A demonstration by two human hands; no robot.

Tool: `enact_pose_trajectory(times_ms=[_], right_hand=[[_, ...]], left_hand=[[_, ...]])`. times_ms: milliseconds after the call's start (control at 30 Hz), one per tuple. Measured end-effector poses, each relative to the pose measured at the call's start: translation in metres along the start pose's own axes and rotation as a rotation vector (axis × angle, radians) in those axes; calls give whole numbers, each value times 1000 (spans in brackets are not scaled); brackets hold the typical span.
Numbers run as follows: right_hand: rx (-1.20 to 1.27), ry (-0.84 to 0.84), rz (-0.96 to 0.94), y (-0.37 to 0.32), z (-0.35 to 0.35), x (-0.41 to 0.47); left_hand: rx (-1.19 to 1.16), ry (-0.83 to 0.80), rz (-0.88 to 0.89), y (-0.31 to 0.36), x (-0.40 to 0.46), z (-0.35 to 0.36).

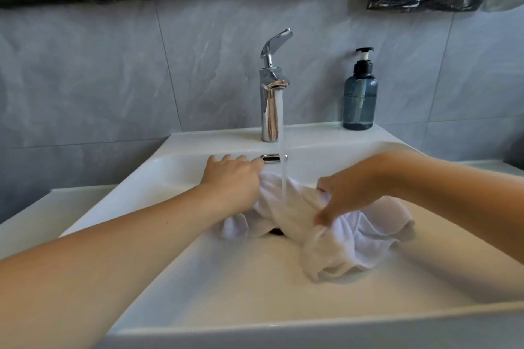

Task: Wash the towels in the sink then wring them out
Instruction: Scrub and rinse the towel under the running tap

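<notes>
One white sink (pixel 198 278) fills the near view, and in its basin lies one white towel (pixel 354 241), bunched over the drain. Two hands work it: the right hand (pixel 348 195) pinches a fold with curled fingers, while the left hand (pixel 232 176) grips its far-left end. Beyond, one chrome faucet (pixel 270 99) runs water onto the cloth; one blue soap bottle (pixel 360 99) stands far right on the ledge.

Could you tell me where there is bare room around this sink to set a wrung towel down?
Free: the ledge left of the faucet, and the counter left of the basin. Crowded: under the stream, towel and both hands.
</notes>
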State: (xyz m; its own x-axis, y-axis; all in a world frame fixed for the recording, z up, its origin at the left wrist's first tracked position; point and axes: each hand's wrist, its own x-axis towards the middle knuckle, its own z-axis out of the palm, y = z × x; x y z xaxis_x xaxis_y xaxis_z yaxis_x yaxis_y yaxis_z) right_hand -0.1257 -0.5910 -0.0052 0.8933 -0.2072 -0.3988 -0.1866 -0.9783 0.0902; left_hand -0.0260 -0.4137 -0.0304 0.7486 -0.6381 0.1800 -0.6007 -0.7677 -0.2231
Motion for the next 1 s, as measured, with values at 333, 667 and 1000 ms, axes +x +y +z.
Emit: enact_pose_trajectory(times_ms=[333,667,1000], right_hand=[[359,517,-182,-8,16,33],[199,357,-226,-2,28,31],[-20,346,-247,-22,18,16]], left_hand=[[-242,-124,161,19,-6,3],[-661,-10,-121,-18,6,-6],[-430,-154,126,11,-2,-8]])
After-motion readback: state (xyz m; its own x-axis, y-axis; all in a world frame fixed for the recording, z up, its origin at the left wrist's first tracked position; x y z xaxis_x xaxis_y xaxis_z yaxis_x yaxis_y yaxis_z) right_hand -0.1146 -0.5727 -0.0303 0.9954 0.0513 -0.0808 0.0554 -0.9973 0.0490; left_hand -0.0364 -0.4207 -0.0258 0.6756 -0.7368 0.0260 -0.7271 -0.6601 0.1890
